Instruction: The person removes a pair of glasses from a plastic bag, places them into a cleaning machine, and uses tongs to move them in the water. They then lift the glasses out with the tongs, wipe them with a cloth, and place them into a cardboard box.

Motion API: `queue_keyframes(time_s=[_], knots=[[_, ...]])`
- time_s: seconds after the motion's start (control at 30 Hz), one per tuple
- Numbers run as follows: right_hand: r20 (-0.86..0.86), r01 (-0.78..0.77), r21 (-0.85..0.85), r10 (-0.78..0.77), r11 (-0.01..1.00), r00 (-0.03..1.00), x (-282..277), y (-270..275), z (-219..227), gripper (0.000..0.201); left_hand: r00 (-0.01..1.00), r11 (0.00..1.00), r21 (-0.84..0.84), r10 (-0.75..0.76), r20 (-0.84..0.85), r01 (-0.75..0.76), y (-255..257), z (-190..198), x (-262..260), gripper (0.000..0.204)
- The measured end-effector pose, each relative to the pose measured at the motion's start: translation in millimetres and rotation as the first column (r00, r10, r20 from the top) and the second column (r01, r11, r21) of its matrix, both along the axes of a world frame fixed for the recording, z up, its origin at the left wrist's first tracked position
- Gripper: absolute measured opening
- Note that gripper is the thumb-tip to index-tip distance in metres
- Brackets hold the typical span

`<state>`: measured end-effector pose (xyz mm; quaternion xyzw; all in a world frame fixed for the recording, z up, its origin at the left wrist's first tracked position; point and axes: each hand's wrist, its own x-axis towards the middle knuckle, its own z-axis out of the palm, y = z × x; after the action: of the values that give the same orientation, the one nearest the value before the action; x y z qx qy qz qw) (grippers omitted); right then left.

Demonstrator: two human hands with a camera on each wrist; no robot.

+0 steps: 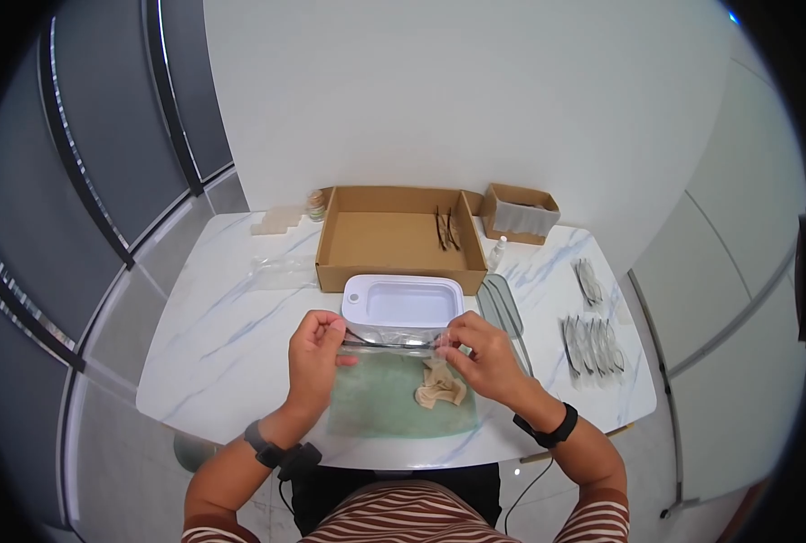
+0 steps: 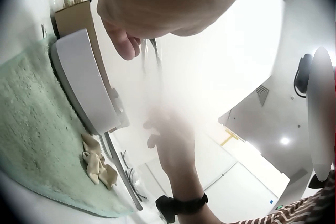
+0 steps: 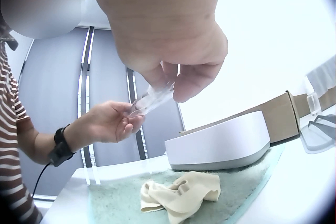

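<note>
Between my two hands stretches a clear plastic bag (image 1: 389, 347) with a dark, thin-framed pair of glasses inside. My left hand (image 1: 315, 357) pinches its left end between thumb and fingers. At the other end, my right hand (image 1: 484, 353) pinches the plastic; in the right wrist view the crinkled bag (image 3: 152, 99) comes out from under those fingertips. The bag is held up in front of a white ultrasonic-cleaner-like basin (image 1: 360, 312). Below it, a crumpled beige cloth (image 1: 441, 387) lies on a green mat (image 1: 376, 403).
Behind the basin stands an open cardboard box (image 1: 380, 237) with dark glasses (image 1: 447, 229) inside. A smaller box (image 1: 517, 215) and a small bottle (image 1: 499, 249) are at the back right. Several bagged glasses (image 1: 593, 346) lie right, past a grey translucent lid (image 1: 501, 306).
</note>
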<state>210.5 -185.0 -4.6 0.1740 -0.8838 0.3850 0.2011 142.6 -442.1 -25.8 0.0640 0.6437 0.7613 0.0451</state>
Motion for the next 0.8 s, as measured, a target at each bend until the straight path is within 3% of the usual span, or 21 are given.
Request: queue_keyframes(time_s=[0.1, 0.23, 0.3, 0.53, 0.6, 0.8], knots=[[-0.066, 0.003, 0.112, 0.005, 0.994, 0.998, -2.1, 3.1, 3.1, 0.010, 0.999, 0.999, -0.027, 0.035, -0.040, -0.036, -8.5, 2.5, -4.8, 0.012], [-0.034, 0.044, 0.070, -0.042, 0.997, 0.999, -2.2, -1.6, 20.9, 0.010, 0.989, 0.989, -0.066, 0.126, -0.072, -0.131, -26.9, 9.6, -17.5, 0.009], [-0.078, 0.079, 0.097, -0.071, 0.992, 0.994, -5.1, 3.1, 24.4, 0.010, 0.977, 0.979, -0.091, 0.169, -0.133, -0.182, -43.9, 13.3, -30.3, 0.008], [-0.126, 0.162, 0.123, -0.146, 0.979, 0.981, -20.2, 28.9, 29.2, 0.010, 0.953, 0.940, -0.165, 0.284, -0.109, -0.299, -125.8, 17.0, -90.5, 0.012], [-0.121, 0.229, 0.103, -0.216, 0.968, 0.969, -23.2, 31.8, 31.7, 0.010, 0.947, 0.932, -0.169, 0.311, -0.086, -0.321, -148.7, 4.9, -112.0, 0.012], [-0.116, 0.220, 0.102, -0.208, 0.970, 0.971, -34.6, 32.7, 29.4, 0.011, 0.969, 0.915, -0.328, 0.248, 0.002, -0.234, -174.9, -53.5, -169.0, 0.013]])
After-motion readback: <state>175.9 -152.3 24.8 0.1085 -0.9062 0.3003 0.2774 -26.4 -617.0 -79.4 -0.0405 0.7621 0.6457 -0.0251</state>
